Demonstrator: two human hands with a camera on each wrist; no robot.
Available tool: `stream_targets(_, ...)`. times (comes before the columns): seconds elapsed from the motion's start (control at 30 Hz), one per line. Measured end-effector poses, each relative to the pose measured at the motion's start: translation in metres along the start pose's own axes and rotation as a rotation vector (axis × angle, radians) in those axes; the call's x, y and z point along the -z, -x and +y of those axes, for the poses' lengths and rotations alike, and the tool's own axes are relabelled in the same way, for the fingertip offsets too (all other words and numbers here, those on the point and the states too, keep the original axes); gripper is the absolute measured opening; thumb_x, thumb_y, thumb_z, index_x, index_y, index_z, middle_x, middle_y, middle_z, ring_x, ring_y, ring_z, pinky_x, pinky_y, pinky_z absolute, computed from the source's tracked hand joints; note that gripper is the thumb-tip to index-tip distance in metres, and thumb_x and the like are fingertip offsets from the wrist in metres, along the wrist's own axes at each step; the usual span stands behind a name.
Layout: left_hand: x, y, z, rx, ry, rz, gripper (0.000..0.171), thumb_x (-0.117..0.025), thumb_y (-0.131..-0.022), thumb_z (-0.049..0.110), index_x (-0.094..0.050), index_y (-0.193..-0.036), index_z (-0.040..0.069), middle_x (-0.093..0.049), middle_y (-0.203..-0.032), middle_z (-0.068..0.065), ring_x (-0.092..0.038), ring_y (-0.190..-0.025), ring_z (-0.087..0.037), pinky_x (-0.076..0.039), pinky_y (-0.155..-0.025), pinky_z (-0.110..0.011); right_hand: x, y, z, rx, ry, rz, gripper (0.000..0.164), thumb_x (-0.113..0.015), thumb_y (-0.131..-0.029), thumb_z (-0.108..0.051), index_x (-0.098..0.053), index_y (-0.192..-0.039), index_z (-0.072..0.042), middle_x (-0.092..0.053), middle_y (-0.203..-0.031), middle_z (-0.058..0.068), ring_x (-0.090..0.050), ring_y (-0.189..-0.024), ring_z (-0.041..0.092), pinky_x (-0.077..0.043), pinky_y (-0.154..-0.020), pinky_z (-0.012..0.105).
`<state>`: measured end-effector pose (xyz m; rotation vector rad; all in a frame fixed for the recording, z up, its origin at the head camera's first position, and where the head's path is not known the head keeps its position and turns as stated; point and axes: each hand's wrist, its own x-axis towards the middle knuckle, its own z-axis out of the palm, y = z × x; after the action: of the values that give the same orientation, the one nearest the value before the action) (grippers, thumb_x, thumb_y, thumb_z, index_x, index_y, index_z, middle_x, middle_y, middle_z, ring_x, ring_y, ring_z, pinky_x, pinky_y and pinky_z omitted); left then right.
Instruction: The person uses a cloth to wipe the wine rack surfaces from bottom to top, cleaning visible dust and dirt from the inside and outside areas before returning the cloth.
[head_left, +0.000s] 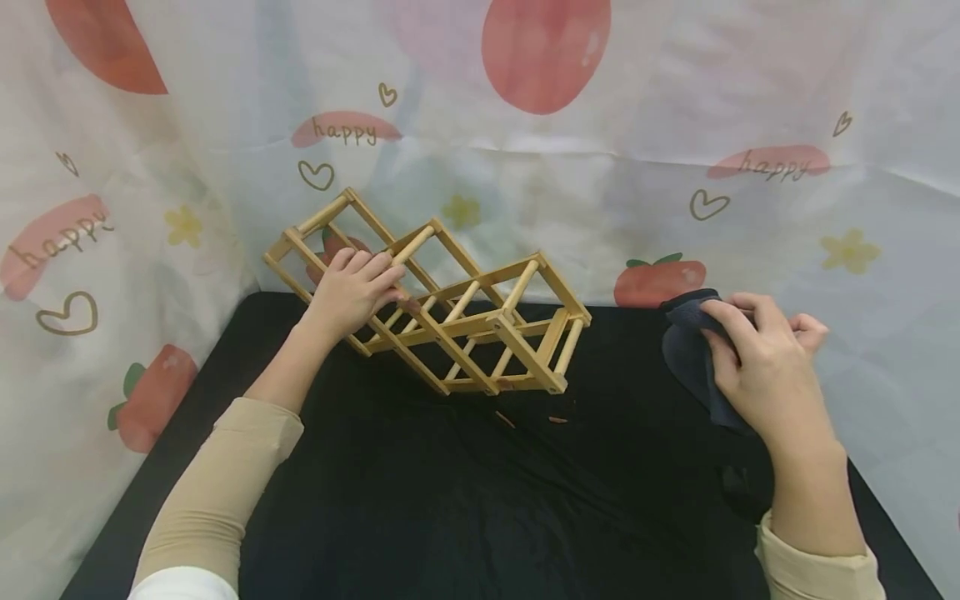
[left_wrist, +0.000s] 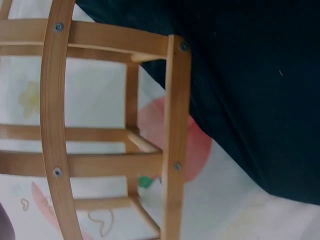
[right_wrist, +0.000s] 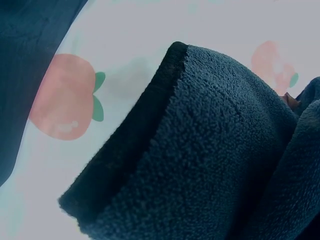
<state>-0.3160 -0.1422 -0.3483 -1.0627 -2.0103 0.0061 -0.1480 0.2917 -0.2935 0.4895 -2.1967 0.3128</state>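
A folding wooden lattice rack (head_left: 517,340) stands at the back of the black-covered table, angled across it. My left hand (head_left: 351,293) grips the rack's upper bars near its left half, the fingers bent over the wood. In the left wrist view, the rack's slats (left_wrist: 54,100) and screws show close up, but hardly any of the hand. Off to the right, my right hand (head_left: 772,367) holds a bunched dark blue towel (head_left: 686,342) up, apart from the rack. The towel's fuzzy pile (right_wrist: 215,135) and dark hem fill much of the right wrist view. A small brown scrap (right_wrist: 291,101) shows beside its fold.
Black cloth (head_left: 465,500) covers the table. Small reddish-brown scraps (head_left: 557,420) lie on it in front of the rack. A white curtain (head_left: 525,183) printed with fruit and "happy" hangs behind and along the sides. A dark, unclear object (head_left: 737,481) lies near the right forearm.
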Motion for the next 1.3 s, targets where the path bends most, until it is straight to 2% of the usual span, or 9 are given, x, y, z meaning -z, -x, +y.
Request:
stream_targets(0.3,-0.012,-0.016,0.026,0.085,-0.081,0.084,0.044,-0.024,-0.096,0.045,-0.050,-0.102,0.011,-0.044,-0.092,-0.007,-0.035,-0.073,-0.024,-0.030,-0.072,-0.040,0.001,0.000,0.000,0.016,0.021,-0.033,0.047,-0.035,-0.098,-0.039,-0.059,-0.102,0.001,-0.051,-0.097,0.028,-0.049,-0.084,0.039,-0.012,-0.074,0.055)
stream_targets(0.43,-0.018,-0.025,0.037,0.118,-0.137,0.091,0.043,-0.026,-0.095,0.046,-0.048,-0.101,0.009,-0.043,-0.090,-0.006,-0.035,-0.073,-0.023,-0.030,-0.073,-0.039,-0.001,0.000,-0.001,0.014,0.008,-0.011,0.048,-0.035,-0.097,-0.041,-0.060,-0.101,0.000,-0.051,-0.097,0.028,-0.049,-0.083,0.040,-0.013,-0.074,0.056)
stream_targets(0.53,-0.021,-0.033,0.045,0.128,-0.184,0.087,0.041,-0.027,-0.095,0.045,-0.045,-0.101,0.009,-0.040,-0.088,-0.006,-0.033,-0.074,-0.023,-0.028,-0.072,-0.038,-0.003,0.001,-0.002,0.001,-0.005,0.007,0.030,-0.047,-0.096,-0.028,-0.060,-0.100,-0.001,-0.051,-0.098,0.027,-0.049,-0.083,0.040,-0.012,-0.075,0.055)
stream_targets(0.6,-0.024,-0.038,0.050,0.132,-0.204,0.096,0.038,-0.030,-0.095,0.045,-0.045,-0.100,0.009,-0.039,-0.088,-0.006,-0.033,-0.074,-0.022,-0.027,-0.072,-0.038,-0.004,0.002,-0.003,-0.007,-0.006,0.008,0.015,-0.056,-0.090,-0.012,-0.060,-0.100,-0.001,-0.051,-0.098,0.027,-0.048,-0.084,0.041,-0.012,-0.076,0.055)
stream_targets(0.67,-0.027,-0.042,0.055,0.138,-0.222,0.108,0.037,-0.034,-0.094,0.045,-0.044,-0.098,0.010,-0.039,-0.088,-0.005,-0.033,-0.074,-0.022,-0.028,-0.072,-0.037,-0.005,0.003,-0.004,-0.013,-0.013,0.012,0.018,-0.062,-0.083,0.000,-0.060,-0.100,-0.001,-0.051,-0.099,0.027,-0.048,-0.084,0.041,-0.012,-0.077,0.055)
stream_targets(0.77,-0.030,-0.047,0.062,0.140,-0.227,0.127,0.035,-0.038,-0.094,0.044,-0.046,-0.096,0.010,-0.040,-0.087,-0.005,-0.033,-0.073,-0.021,-0.028,-0.073,-0.037,-0.006,0.004,-0.005,-0.005,-0.011,0.008,0.015,-0.057,-0.090,-0.010,-0.059,-0.101,-0.001,-0.051,-0.099,0.027,-0.048,-0.085,0.040,-0.012,-0.076,0.055)
stream_targets(0.9,-0.033,-0.049,0.066,0.142,-0.229,0.134,0.036,-0.037,-0.094,0.044,-0.045,-0.094,0.009,-0.040,-0.086,-0.006,-0.033,-0.073,-0.022,-0.029,-0.073,-0.037,-0.007,0.004,-0.007,0.010,-0.001,-0.002,0.042,-0.038,-0.098,-0.037,-0.059,-0.101,-0.001,-0.051,-0.098,0.027,-0.049,-0.083,0.040,-0.013,-0.075,0.055)
stream_targets(1.17,-0.025,-0.045,0.066,0.152,-0.162,0.069,0.034,-0.043,-0.092,0.044,-0.047,-0.098,0.011,-0.042,-0.091,-0.007,-0.034,-0.075,-0.023,-0.029,-0.075,-0.038,-0.009,0.006,-0.011,0.009,0.005,-0.023,0.046,-0.034,-0.098,-0.039,-0.059,-0.101,0.000,-0.050,-0.098,0.027,-0.049,-0.084,0.038,-0.012,-0.074,0.054)
stream_targets(1.3,-0.015,-0.041,0.061,0.134,-0.134,0.018,0.035,-0.036,-0.096,0.044,-0.048,-0.110,0.014,-0.041,-0.100,-0.009,-0.035,-0.082,-0.025,-0.028,-0.077,-0.040,-0.012,0.008,-0.014,0.004,-0.005,-0.010,0.046,-0.034,-0.098,-0.040,-0.059,-0.101,-0.001,-0.051,-0.097,0.027,-0.050,-0.084,0.038,-0.013,-0.073,0.055)
